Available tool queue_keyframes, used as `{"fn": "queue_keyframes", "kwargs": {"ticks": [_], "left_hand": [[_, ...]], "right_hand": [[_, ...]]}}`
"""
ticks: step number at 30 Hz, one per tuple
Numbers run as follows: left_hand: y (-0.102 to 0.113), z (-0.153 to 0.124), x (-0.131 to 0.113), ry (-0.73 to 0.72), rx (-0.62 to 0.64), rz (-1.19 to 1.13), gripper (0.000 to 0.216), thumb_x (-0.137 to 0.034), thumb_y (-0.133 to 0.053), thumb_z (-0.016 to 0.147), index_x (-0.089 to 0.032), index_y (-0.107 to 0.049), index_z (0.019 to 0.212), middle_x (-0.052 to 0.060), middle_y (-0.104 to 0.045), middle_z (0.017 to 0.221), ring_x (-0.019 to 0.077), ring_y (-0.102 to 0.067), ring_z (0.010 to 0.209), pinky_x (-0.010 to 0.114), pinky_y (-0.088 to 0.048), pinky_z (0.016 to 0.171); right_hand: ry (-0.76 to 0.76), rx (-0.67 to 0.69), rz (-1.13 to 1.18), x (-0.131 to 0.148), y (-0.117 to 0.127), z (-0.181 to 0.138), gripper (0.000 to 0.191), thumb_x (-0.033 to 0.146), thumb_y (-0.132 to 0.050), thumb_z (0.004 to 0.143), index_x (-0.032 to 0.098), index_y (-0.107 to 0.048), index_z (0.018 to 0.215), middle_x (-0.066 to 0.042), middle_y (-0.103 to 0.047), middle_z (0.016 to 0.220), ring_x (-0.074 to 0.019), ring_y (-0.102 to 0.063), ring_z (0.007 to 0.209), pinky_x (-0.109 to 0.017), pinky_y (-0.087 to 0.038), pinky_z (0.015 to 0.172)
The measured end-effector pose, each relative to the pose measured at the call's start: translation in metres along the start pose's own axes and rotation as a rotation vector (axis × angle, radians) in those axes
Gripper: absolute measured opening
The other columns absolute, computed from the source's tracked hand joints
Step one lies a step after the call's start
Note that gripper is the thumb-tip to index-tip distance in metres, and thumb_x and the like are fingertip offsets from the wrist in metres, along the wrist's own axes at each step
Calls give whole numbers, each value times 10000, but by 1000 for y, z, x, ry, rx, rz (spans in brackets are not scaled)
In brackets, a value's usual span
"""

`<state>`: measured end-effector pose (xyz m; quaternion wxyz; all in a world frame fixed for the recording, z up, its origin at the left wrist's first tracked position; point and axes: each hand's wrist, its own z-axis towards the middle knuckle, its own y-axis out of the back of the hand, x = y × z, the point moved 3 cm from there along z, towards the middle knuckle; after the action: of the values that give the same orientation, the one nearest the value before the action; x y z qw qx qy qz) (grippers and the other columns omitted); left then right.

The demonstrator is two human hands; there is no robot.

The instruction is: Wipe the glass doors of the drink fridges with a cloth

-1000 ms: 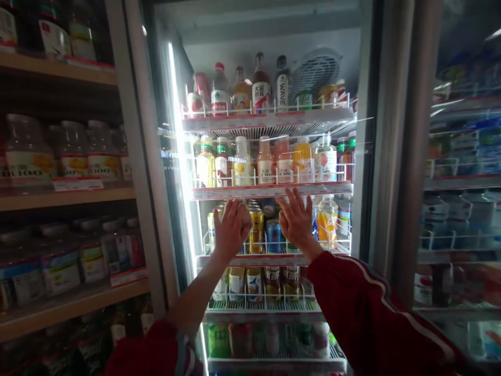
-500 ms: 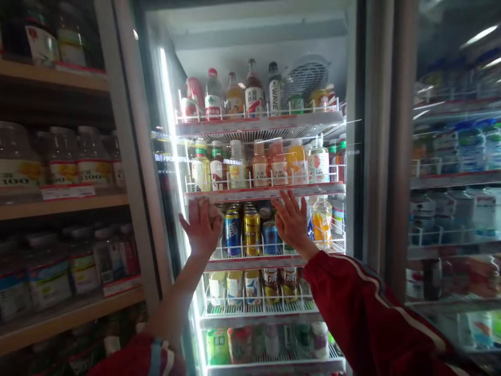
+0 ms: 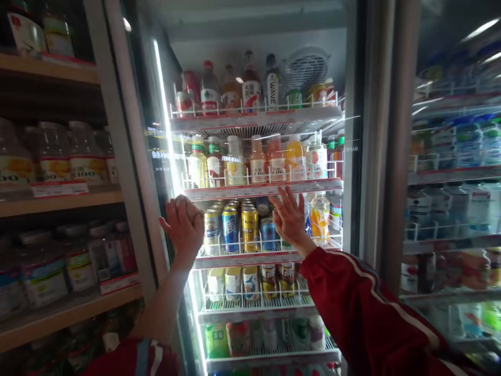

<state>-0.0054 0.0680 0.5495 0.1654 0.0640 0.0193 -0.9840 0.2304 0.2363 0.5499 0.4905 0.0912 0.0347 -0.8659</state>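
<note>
Pale wad, likely a cloth (image 3: 188, 204), bunched under the left hand (image 3: 180, 225). Fingers curled over it, pressing it to the glass door (image 3: 254, 36) of a lit drinks fridge. Position: left edge of the door, about mid-height, level with the row of cans (image 3: 230, 230).

Right hand (image 3: 290, 218) grips nothing: palm flat on the same glass, fingers spread. It sits right of centre and well apart from the left, just below the red-trimmed shelf edge (image 3: 262, 189). Red sleeve with a white stripe (image 3: 371, 308) runs down to the lower right corner of the view.

Behind the glass: bottles (image 3: 256, 159) on the shelf above the cans, more bottles on the top shelf, smaller cans and bottles below.

Progress, as a judgement: cloth is in contact at the door's left edge. The glass shows reflections but no streaks or wet marks, so how much of the pane is covered cannot be told. Upper and lower parts look the same as the middle.

Outward: wooden shelves (image 3: 58, 201) with big jars (image 3: 50, 156) to the left, and a second fridge (image 3: 454, 177) to the right.
</note>
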Motion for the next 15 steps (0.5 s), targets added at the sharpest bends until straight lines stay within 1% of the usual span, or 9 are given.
{"fn": "queue_keyframes", "kwargs": {"ticks": [2, 4, 5, 6, 7, 8, 12, 15], "left_hand": [[-6, -8, -16, -103, 9, -9, 569, -405, -436, 888, -126, -391, 1383, 203, -388, 1440, 296, -289, 1384, 538, -103, 1129], [-12, -16, -30, -250, 59, -21, 525, -401, -439, 893, -145, -438, 1352, 182, -428, 1420, 275, -315, 1375, 495, -94, 1143], [-14, -19, -34, -307, 85, -26, 503, -398, -444, 893, -156, -461, 1333, 174, -440, 1413, 269, -327, 1370, 480, -87, 1147], [-14, -20, -34, -334, 107, -29, 488, -398, -450, 892, -164, -477, 1320, 167, -446, 1411, 266, -337, 1365, 473, -78, 1149], [-13, -19, -30, -325, 119, -29, 482, -400, -456, 889, -171, -485, 1312, 163, -445, 1413, 267, -343, 1362, 476, -65, 1150], [-10, -18, -24, -283, 119, -26, 485, -403, -458, 885, -173, -485, 1312, 163, -438, 1418, 271, -343, 1361, 485, -54, 1150], [7, -10, 13, -39, 86, -3, 537, -396, -428, 882, -138, -426, 1353, 190, -375, 1452, 293, -292, 1382, 537, -49, 1137], [16, -8, 33, 43, 50, 26, 561, -386, -415, 883, -107, -392, 1370, 207, -350, 1459, 296, -279, 1385, 547, -84, 1130]], "right_hand": [[-3, -20, 7, 0, 0, 0, 347, 213, -410, 890, 224, -535, 1214, -69, -439, 1442, -196, -260, 1413, -493, -147, 1154], [1, -29, 8, -1, 0, -1, 342, 208, -409, 886, 219, -542, 1201, -73, -451, 1432, -201, -268, 1410, -497, -157, 1149], [4, -26, 5, -1, 0, -1, 339, 208, -408, 886, 218, -545, 1196, -75, -456, 1427, -203, -274, 1408, -499, -165, 1146], [6, -21, 0, -1, 0, -1, 336, 209, -407, 886, 217, -546, 1193, -76, -460, 1423, -205, -278, 1406, -502, -172, 1143], [7, -17, -4, -1, 0, -1, 335, 210, -406, 886, 215, -547, 1190, -79, -464, 1420, -207, -281, 1405, -504, -177, 1140], [8, -18, -6, -1, 1, 0, 334, 211, -406, 886, 213, -548, 1188, -82, -465, 1418, -208, -283, 1404, -506, -180, 1138], [15, -25, -11, -1, 3, 1, 331, 207, -405, 886, 204, -553, 1182, -89, -468, 1415, -212, -295, 1398, -506, -190, 1135], [-5, -13, -21, 0, 2, 1, 333, 212, -395, 893, 218, -553, 1186, -73, -477, 1409, -206, -297, 1398, -505, -194, 1135]]}}
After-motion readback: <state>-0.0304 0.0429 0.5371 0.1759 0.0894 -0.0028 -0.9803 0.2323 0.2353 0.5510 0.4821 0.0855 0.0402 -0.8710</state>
